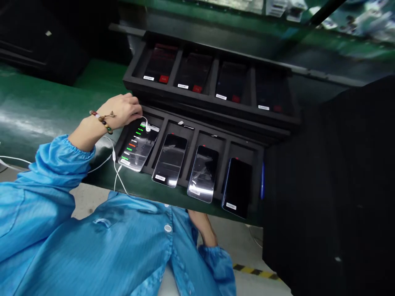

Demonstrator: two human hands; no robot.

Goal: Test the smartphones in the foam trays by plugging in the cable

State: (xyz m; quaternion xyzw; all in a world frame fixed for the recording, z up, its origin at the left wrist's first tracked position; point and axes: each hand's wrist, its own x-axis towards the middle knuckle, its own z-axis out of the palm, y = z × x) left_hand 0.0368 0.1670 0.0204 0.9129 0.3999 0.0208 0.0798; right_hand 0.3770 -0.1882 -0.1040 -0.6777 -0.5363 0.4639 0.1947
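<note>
My left hand (123, 110), with a bead bracelet on its wrist, is above the top left of the lit phone (138, 147). Its fingers are curled closed on the white earphone cord. One earbud (148, 128) dangles from that hand in front of the phone's upper end. Coloured lines of text show on this phone's screen, and an earphone cable (114, 154) runs by its lower left corner. Of my right hand (200, 223) only the wrist side shows below the table edge; its fingers are hidden.
Three dark-screened phones (170, 160) lie in the slots of the near black tray (193, 142). Behind stands a raised black tray (173, 89) holding several more phones. A blue pen-like stick (262, 181) lies at the near tray's right end. Black panels (324, 185) close off the right.
</note>
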